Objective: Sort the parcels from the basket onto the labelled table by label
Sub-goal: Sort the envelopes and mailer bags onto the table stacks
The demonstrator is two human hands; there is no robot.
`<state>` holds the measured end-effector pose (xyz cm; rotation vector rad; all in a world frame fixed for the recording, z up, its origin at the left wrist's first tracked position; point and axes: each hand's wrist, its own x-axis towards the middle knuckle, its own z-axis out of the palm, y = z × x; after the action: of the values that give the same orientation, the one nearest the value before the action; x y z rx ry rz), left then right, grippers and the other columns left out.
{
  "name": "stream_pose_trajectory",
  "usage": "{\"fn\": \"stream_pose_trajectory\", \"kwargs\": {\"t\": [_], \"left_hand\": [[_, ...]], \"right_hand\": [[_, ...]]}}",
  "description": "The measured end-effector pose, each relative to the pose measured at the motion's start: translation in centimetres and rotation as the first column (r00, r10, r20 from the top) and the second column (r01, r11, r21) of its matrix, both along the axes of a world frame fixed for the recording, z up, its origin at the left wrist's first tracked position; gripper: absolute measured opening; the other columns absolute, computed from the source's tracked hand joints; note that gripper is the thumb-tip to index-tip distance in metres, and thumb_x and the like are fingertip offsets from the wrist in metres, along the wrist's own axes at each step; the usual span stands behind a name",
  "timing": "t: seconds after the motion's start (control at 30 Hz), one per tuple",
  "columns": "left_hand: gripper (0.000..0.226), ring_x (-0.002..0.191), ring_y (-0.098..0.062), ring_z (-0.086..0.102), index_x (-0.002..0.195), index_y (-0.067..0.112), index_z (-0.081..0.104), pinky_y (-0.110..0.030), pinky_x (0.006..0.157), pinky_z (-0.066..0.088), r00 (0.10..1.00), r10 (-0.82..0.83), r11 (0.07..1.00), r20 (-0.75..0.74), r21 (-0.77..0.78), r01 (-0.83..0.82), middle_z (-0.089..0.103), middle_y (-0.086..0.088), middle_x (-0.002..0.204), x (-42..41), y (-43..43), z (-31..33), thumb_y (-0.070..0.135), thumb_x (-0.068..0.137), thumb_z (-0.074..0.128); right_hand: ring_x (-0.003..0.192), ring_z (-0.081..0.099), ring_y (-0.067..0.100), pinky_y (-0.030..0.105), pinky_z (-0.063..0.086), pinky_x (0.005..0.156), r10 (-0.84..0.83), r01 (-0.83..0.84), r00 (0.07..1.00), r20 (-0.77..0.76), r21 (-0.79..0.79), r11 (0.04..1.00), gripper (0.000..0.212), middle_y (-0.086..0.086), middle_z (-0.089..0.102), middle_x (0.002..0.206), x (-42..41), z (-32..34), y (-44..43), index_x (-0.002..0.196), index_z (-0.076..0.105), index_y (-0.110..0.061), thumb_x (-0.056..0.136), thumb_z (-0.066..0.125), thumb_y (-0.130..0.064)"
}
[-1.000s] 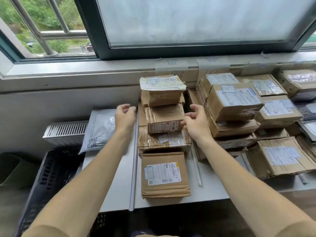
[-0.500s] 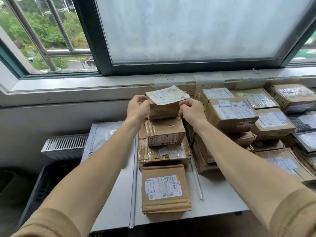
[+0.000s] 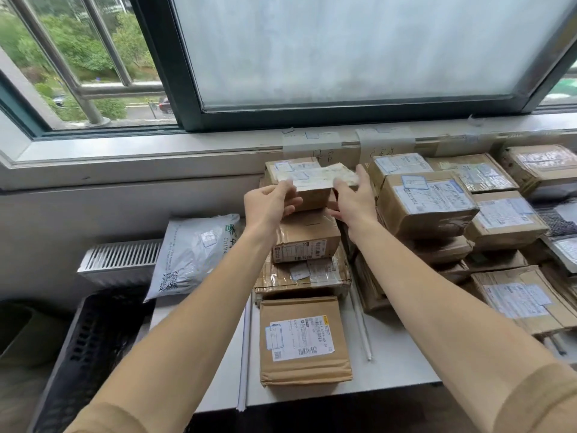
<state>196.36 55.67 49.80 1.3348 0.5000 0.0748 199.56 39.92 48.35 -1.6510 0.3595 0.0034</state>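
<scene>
A small brown parcel (image 3: pixel 313 195) with a loose white label on top sits at the top of the middle stack, close to the window sill. My left hand (image 3: pixel 268 206) grips its left end, thumb and fingers pinching the front corner. My right hand (image 3: pixel 354 203) holds its right end, thumb in front and fingers reaching behind. Below it lie a taped box (image 3: pixel 307 237), a flat taped parcel (image 3: pixel 303 275) and a flat carton (image 3: pixel 304 340) at the front of the white table (image 3: pixel 396 367). The black basket (image 3: pixel 84 345) stands at lower left.
Handwritten paper labels (image 3: pixel 312 145) are taped along the sill. A grey poly mailer (image 3: pixel 193 250) lies on the table's left part. Several stacked brown parcels (image 3: pixel 426 201) fill the right side. A white radiator (image 3: pixel 121 256) sits behind the basket.
Both hands rose from the stack's sides to its top parcel, took hold of it and shifted it back toward the sill.
</scene>
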Motion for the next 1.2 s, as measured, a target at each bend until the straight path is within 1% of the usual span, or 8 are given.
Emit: {"fn": "stream_pose_trajectory", "kwargs": {"t": [0.1,0.27,0.4,0.57,0.67,0.83,0.97,1.2], "left_hand": [[0.016,0.072,-0.021,0.077,0.081,0.006,0.076,-0.021,0.056,0.051,1.000,-0.015,0.999,0.001,0.039,0.015,0.078,-0.008,0.078,-4.0,1.0,-1.9,0.019,0.091,0.078],[0.024,0.060,-0.015,0.070,0.074,0.001,0.073,-0.019,0.053,0.049,0.996,-0.086,0.981,-0.009,0.175,0.087,0.074,-0.014,0.070,-11.0,2.4,-6.0,0.014,0.094,0.074],[0.021,0.061,-0.014,0.072,0.075,0.001,0.074,-0.021,0.057,0.051,0.973,-0.194,0.929,-0.123,0.297,0.222,0.075,-0.015,0.070,-14.3,4.0,-10.9,0.011,0.093,0.074],[0.009,0.068,-0.011,0.069,0.081,0.015,0.078,-0.023,0.065,0.051,0.905,-0.322,0.841,-0.278,0.356,0.409,0.075,-0.001,0.073,-15.0,5.1,-15.1,0.012,0.089,0.076],[0.011,0.079,-0.011,0.069,0.100,0.017,0.078,-0.026,0.076,0.056,0.853,-0.397,0.776,-0.337,0.374,0.509,0.077,0.003,0.091,-14.6,5.2,-15.7,0.020,0.090,0.076],[0.027,0.103,-0.013,0.067,0.122,0.022,0.072,-0.032,0.095,0.055,0.778,-0.495,0.676,-0.387,0.391,0.624,0.072,0.002,0.110,-14.7,5.2,-15.5,0.026,0.096,0.069],[0.030,0.104,-0.012,0.065,0.127,0.024,0.070,-0.037,0.095,0.056,0.823,-0.449,0.717,-0.349,0.409,0.565,0.069,0.003,0.114,-16.7,5.4,-15.2,0.026,0.097,0.067],[0.028,0.103,-0.020,0.069,0.126,0.018,0.068,-0.032,0.085,0.057,0.902,-0.295,0.841,-0.315,0.362,0.402,0.069,-0.002,0.117,-23.1,6.7,-13.2,0.018,0.098,0.065]], "right_hand": [[0.135,0.051,0.017,0.045,0.049,0.110,-0.120,0.124,0.990,0.075,-0.043,0.991,0.062,-0.005,0.046,0.156,-2.3,-1.2,-0.4,0.155,0.036,-0.035,0.098,0.059,-0.038],[0.115,0.063,0.009,0.033,0.054,0.100,-0.152,0.166,0.977,0.152,-0.088,0.982,0.036,-0.010,0.067,0.121,-9.5,-5.1,-0.8,0.126,0.061,-0.028,0.095,0.063,-0.011],[0.116,0.064,0.012,0.034,0.053,0.101,-0.022,0.028,0.999,0.034,-0.187,0.982,0.042,-0.009,0.068,0.121,-14.3,-10.1,-1.5,0.132,0.059,-0.026,0.095,0.065,-0.008],[0.142,0.046,0.016,0.042,0.036,0.121,0.130,-0.188,0.972,-0.197,-0.312,0.931,0.055,-0.006,0.053,0.152,-16.1,-13.0,-2.1,0.151,0.048,-0.024,0.099,0.060,-0.014],[0.151,0.033,0.017,0.036,0.025,0.126,0.284,-0.388,0.911,-0.298,-0.393,0.834,0.066,-0.004,0.038,0.163,-15.4,-12.9,-2.5,0.160,0.034,-0.023,0.100,0.057,-0.010],[0.144,0.044,0.026,0.039,0.038,0.117,0.311,-0.522,0.845,-0.436,-0.542,0.659,0.084,0.003,0.038,0.162,-13.6,-12.7,-3.7,0.164,0.021,-0.033,0.093,0.063,-0.018],[0.138,0.048,0.027,0.044,0.044,0.110,0.282,-0.459,0.888,-0.364,-0.657,0.598,0.080,0.002,0.041,0.158,-15.6,-11.9,-3.9,0.163,0.023,-0.035,0.094,0.061,-0.022],[0.137,0.047,0.020,0.031,0.035,0.111,0.391,-0.364,0.916,-0.085,-0.585,0.725,0.054,0.000,0.053,0.147,-21.3,-9.6,2.5,0.152,0.047,-0.016,0.099,0.057,-0.010]]}}
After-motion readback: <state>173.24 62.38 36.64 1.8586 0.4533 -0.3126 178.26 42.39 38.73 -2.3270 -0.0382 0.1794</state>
